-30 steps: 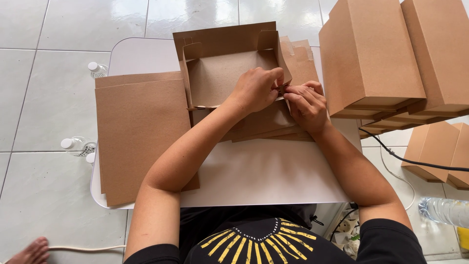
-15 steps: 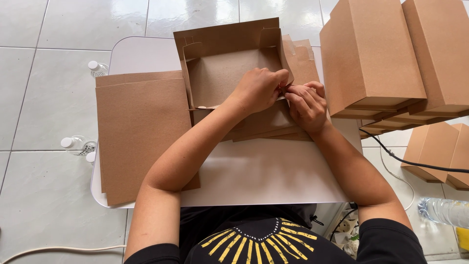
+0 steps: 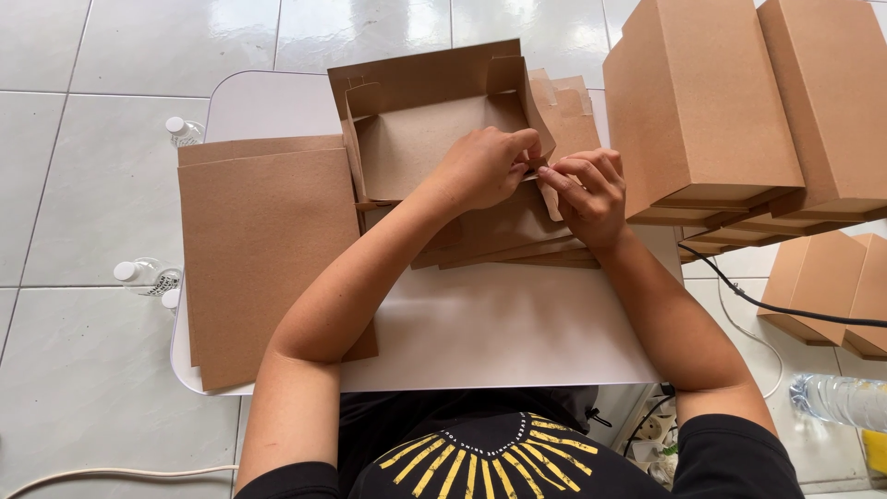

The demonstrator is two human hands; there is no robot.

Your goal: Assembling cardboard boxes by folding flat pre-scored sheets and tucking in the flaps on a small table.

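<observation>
Head view: half-folded brown cardboard box on white table. Left hand and right hand both pinch its right-side flap. Flat cardboard sheets left of the hands; 2 stacks of finished boxes right.

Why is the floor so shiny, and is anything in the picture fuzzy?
In the head view, daylight bounces off the glossy floor tiles as pale glare; both hands, left hand and right hand, and the half-folded box look sharp, with soft shadows under the arms on the table; the box stacks lean outward near the edge.
</observation>
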